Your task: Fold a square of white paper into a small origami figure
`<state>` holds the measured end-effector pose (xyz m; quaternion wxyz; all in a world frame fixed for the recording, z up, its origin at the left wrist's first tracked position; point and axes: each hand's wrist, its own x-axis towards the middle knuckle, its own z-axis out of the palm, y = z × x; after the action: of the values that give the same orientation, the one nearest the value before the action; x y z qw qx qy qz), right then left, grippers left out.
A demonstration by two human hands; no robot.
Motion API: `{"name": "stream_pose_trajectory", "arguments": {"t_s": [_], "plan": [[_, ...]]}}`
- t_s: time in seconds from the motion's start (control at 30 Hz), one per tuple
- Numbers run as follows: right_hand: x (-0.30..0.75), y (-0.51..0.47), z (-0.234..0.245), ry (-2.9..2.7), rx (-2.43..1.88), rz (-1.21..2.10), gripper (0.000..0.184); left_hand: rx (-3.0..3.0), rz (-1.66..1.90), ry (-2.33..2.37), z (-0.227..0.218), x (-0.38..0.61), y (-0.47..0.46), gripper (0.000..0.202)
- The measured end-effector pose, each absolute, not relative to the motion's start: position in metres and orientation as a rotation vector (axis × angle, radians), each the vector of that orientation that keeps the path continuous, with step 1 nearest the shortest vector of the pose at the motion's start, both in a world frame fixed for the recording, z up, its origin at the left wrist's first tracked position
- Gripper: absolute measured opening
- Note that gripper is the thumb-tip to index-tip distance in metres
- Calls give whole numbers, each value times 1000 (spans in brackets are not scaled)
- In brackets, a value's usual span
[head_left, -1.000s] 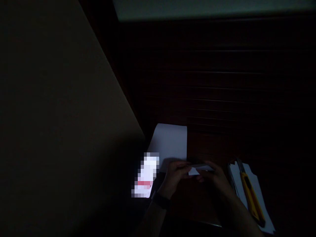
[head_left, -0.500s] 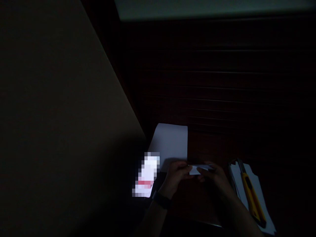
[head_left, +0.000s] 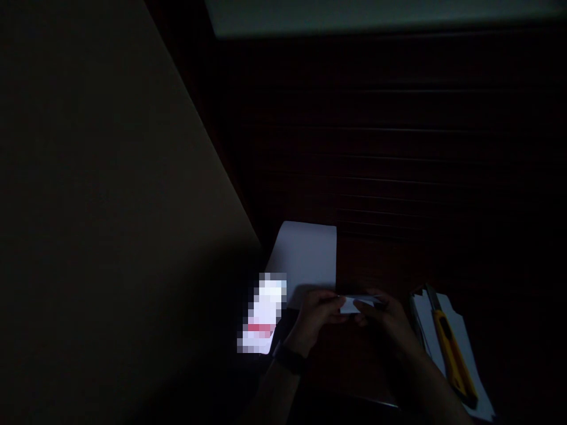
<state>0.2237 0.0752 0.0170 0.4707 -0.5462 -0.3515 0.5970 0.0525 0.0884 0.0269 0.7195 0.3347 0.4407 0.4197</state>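
A small folded piece of white paper (head_left: 348,305) is held between my two hands above the dark tabletop. My left hand (head_left: 317,310), with a dark band on its wrist, pinches the paper's left end between thumb and fingers. At the right end, my right hand (head_left: 384,314) is closed on the paper, its thumb lying on the near face. The fingers behind the paper are partly hidden, and the scene is very dim. Behind my left hand lies a larger white sheet (head_left: 308,254), its lower edge covered by that hand.
A lit, blurred-out phone screen (head_left: 264,316) glows left of my left wrist. To the right, a yellow box cutter (head_left: 454,357) lies on a stack of white paper (head_left: 478,378). A pale wall or panel (head_left: 110,177) rises on the left, and dark wooden slats (head_left: 398,130) stand behind.
Almost nothing differs. My right fingers have shifted very slightly at the paper's right end; both hands keep their hold.
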Motion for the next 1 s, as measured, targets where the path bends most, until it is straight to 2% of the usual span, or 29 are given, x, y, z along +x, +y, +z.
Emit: {"name": "stream_pose_trajectory", "arguments": {"t_s": [0.1,0.4,0.63,1.0], "plan": [[224,75,15,-828,-1349,1461,39,739,879,1039,28,52,88,33],[224,76,16,-868,-1298,1431,32,671,793,1023,25,49,89,34],[224,77,17,-856,-1311,1344,41,703,753,1029,30,48,87,34],[229,76,16,-908,-1326,1388,27,744,767,1035,29,48,85,29]]}}
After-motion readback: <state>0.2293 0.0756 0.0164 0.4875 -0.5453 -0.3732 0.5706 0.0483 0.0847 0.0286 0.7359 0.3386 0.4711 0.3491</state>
